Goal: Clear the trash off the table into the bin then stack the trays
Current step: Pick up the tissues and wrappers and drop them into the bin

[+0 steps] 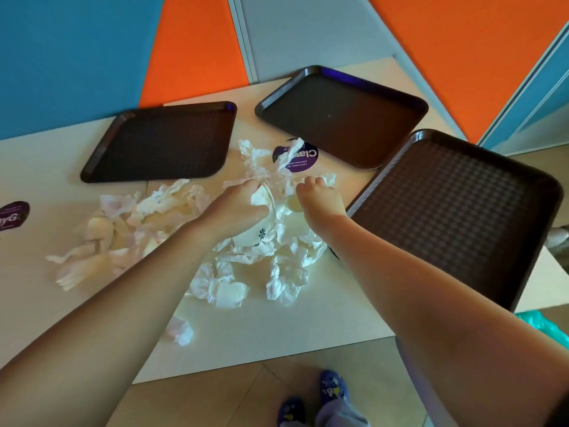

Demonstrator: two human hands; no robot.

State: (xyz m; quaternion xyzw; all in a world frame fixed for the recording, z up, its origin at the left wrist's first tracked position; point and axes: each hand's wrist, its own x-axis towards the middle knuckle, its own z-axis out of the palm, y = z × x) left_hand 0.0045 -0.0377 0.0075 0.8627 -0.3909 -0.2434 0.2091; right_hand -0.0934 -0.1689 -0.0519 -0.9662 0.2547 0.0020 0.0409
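Note:
Three dark brown trays lie on the pale table (246,340): one at back left (160,143), one at back centre (341,115), and one at the right (455,211) overhanging the table's edge. Crumpled white napkins (286,282) and plastic cutlery (86,266) are strewn across the middle. My left hand (237,208) grips a white paper cup with a flower print (255,232) together with a napkin. My right hand (320,198) presses down on crumpled napkins beside the right tray, fingers curled into them.
A round purple sticker (303,157) lies between the trays, and another one (12,215) sits at the table's left edge. A green bin bag (545,326) shows at the lower right, below the table. Coloured wall panels stand behind. My feet (320,399) are on the tiled floor.

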